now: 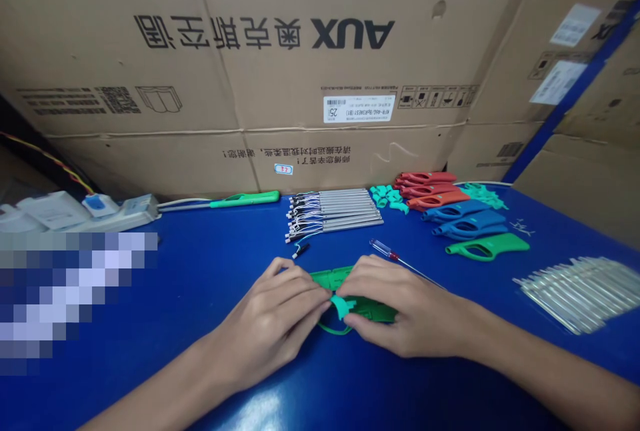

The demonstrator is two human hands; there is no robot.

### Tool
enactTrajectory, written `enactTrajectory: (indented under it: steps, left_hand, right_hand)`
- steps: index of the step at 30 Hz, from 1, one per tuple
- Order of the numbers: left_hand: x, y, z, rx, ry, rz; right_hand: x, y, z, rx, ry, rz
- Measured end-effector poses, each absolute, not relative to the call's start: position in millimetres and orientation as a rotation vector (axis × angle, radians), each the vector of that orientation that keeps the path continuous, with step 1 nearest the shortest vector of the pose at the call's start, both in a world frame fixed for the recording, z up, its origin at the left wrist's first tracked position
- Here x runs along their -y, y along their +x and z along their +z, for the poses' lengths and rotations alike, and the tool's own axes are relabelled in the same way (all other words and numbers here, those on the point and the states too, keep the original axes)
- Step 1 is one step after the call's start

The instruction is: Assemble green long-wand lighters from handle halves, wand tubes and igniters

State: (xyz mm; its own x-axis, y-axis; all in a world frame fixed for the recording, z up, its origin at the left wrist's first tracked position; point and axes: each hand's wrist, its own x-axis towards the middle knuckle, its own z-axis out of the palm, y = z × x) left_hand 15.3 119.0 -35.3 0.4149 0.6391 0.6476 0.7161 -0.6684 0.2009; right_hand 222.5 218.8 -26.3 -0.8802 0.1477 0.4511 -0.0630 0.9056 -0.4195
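Observation:
A small teal trigger (342, 308) is pinched between both hands at the front middle of the table. My left hand (285, 311) is closed, its fingertips at the trigger's left end. From the other side my right hand (395, 304) grips the piece, thumb below and fingers above. Behind and beneath the fingers lies an opened green lighter housing (334, 278), partly covered by both hands. A screwdriver (387, 250) with a clear and red handle rests just beyond my right hand, its shaft running behind it.
Metal lighter tubes with wires (345, 210) lie behind. Red housings (425, 184), blue housings (470, 221), a green housing (487, 246) and teal triggers (385, 195) sit to their right. Silver tubes (580, 291) lie far right. A power strip (135, 212) is left; a cardboard wall (280, 84) stands behind.

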Motion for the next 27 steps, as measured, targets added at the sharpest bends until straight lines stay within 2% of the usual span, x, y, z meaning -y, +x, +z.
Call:
enactTrajectory:
  steps: [5, 13, 27]
  left_hand:
    - [-117, 13, -35, 1.324, -2.559, -0.983]
    - [-112, 4, -27, 1.551, -2.664, -0.603]
    - [-113, 2, -29, 1.575, -2.687, -0.562]
  right_hand:
    - [-223, 227, -23, 2.678, -0.132, 0.555]
    - [-225, 232, -13, 2.804, -0.227, 0.637]
    - [-224, 231, -18, 2.833, -0.139, 0.55]
